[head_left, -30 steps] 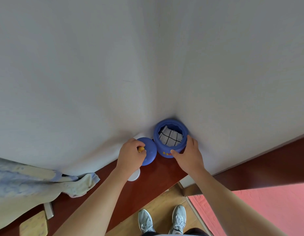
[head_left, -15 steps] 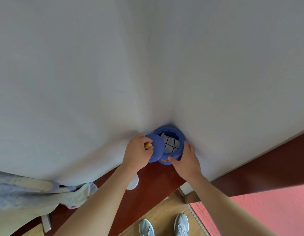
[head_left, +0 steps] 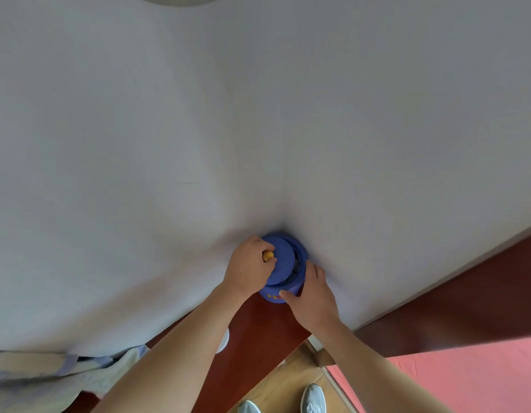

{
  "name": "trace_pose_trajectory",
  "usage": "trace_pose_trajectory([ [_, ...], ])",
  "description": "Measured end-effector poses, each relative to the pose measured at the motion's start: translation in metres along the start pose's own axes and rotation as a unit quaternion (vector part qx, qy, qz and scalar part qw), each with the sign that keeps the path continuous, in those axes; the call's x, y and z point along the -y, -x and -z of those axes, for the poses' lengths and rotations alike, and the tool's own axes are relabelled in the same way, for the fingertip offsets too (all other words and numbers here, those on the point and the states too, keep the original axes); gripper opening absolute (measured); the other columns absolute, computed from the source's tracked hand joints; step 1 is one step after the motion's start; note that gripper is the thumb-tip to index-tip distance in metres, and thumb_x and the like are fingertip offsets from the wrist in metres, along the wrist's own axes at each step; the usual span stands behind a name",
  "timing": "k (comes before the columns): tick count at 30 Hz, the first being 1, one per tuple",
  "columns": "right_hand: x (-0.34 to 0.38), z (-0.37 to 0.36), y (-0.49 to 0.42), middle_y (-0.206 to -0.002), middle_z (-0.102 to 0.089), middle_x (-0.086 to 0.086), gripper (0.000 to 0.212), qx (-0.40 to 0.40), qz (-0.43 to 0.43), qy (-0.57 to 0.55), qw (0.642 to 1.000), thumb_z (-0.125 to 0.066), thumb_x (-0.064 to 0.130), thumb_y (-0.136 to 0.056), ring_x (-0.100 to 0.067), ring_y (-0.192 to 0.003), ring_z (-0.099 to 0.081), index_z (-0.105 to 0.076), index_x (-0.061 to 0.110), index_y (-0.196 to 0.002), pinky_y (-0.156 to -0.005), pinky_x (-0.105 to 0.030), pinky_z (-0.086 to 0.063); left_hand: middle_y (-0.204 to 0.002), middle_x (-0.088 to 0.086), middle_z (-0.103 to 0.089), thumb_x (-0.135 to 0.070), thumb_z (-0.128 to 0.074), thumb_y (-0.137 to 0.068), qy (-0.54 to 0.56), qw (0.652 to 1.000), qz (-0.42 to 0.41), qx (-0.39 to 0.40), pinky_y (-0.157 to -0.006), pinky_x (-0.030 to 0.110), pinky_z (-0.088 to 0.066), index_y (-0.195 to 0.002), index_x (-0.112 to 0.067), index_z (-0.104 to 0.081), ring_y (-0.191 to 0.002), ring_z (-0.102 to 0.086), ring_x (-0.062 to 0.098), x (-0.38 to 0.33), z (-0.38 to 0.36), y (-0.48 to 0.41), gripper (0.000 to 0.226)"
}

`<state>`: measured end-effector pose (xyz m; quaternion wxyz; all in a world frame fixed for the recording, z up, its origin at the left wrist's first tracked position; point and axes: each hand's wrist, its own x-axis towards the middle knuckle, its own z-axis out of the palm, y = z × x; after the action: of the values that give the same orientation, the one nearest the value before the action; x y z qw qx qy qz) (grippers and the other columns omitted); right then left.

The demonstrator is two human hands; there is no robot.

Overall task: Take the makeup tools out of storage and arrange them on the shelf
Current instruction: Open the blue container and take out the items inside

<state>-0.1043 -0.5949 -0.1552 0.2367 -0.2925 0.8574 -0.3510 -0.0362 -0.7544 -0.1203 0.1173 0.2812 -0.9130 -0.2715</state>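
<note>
The fingers of the left hand [head_left: 247, 271] curl around the small orange knob [head_left: 268, 255] on top of a blue lid [head_left: 283, 263] and pinch it. The lid hangs tilted over the mouth of a blue jar [head_left: 302, 254], covering its left part. A narrow gap stays open on the right, and a sliver of white with dark lines shows in it.

The right hand [head_left: 313, 296] grips the jar's right side. Its thumb lies across the near face beside yellow and red lettering, and its fingers wrap round toward the far side, where their tips are hidden.

The jar stands on a dark reddish-brown wooden shelf [head_left: 267, 329], pushed into the far corner where two white walls [head_left: 139, 144] meet.

Nearer on the shelf, a white round object [head_left: 225, 341] peeks out from under the left forearm. A pale crumpled cloth [head_left: 49, 374] lies at the near left.

Below the shelf are a wooden floor [head_left: 288, 380], the toes of pale sneakers [head_left: 313, 397] and, to the right, a pink mat [head_left: 451, 377].
</note>
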Motion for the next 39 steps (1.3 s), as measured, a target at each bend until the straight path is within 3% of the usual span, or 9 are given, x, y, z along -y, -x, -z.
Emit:
trace_pose_trajectory([
  [9,0.001,0.002,0.000,-0.139,-0.038,0.003,0.076,0.002,-0.011,-0.023,1.000,-0.077,0.036,-0.080,-0.012,-0.112,-0.055,-0.035,0.022,-0.142,-0.078,-0.014,-0.038,-0.073,0.003,-0.060,-0.018,-0.057,-0.077,-0.001,1.000,0.005,0.030,-0.067,0.045,-0.048,-0.070,-0.008,-0.065,-0.070,-0.055,0.020,-0.008,-0.014,-0.011,0.015],
  [21,0.003,0.003,0.000,-0.141,-0.037,0.005,0.078,0.003,-0.015,-0.011,1.000,-0.076,0.038,-0.080,-0.009,-0.113,-0.053,-0.034,0.023,-0.144,-0.070,-0.005,-0.032,-0.072,0.004,-0.060,-0.020,-0.055,-0.076,0.012,0.999,0.015,0.035,-0.066,0.046,-0.049,-0.069,-0.006,-0.065,-0.068,-0.055,0.020,-0.006,-0.020,-0.013,0.018],
  [25,0.003,0.003,0.000,-0.140,-0.037,0.005,0.077,0.000,-0.013,-0.010,1.000,-0.077,0.038,-0.080,-0.009,-0.113,-0.053,-0.035,0.023,-0.143,-0.068,-0.003,-0.032,-0.077,0.005,-0.062,-0.017,-0.061,-0.079,0.017,0.999,0.011,0.031,-0.069,0.044,-0.049,-0.075,-0.006,-0.068,-0.072,-0.056,0.020,-0.006,-0.020,-0.011,0.014],
  [29,0.004,0.003,0.000,-0.140,-0.037,0.005,0.078,-0.002,-0.014,-0.009,1.000,-0.076,0.039,-0.080,-0.010,-0.114,-0.053,-0.034,0.024,-0.144,-0.079,-0.012,-0.036,-0.086,0.003,-0.064,-0.014,-0.066,-0.082,0.021,0.999,0.007,0.026,-0.073,0.039,-0.050,-0.084,-0.010,-0.072,-0.079,-0.058,0.019,-0.006,-0.019,-0.010,0.008],
  [39,0.003,0.007,-0.003,-0.139,-0.039,0.001,0.081,-0.005,0.005,0.046,0.999,-0.079,0.042,-0.075,-0.015,-0.115,-0.053,-0.036,0.018,-0.141,-0.086,-0.024,-0.048,-0.101,0.000,-0.065,-0.021,-0.066,-0.089,0.056,0.998,0.028,-0.009,-0.079,0.029,-0.051,-0.111,-0.013,-0.069,-0.082,-0.058,0.011,-0.007,-0.011,0.002,0.024],
])
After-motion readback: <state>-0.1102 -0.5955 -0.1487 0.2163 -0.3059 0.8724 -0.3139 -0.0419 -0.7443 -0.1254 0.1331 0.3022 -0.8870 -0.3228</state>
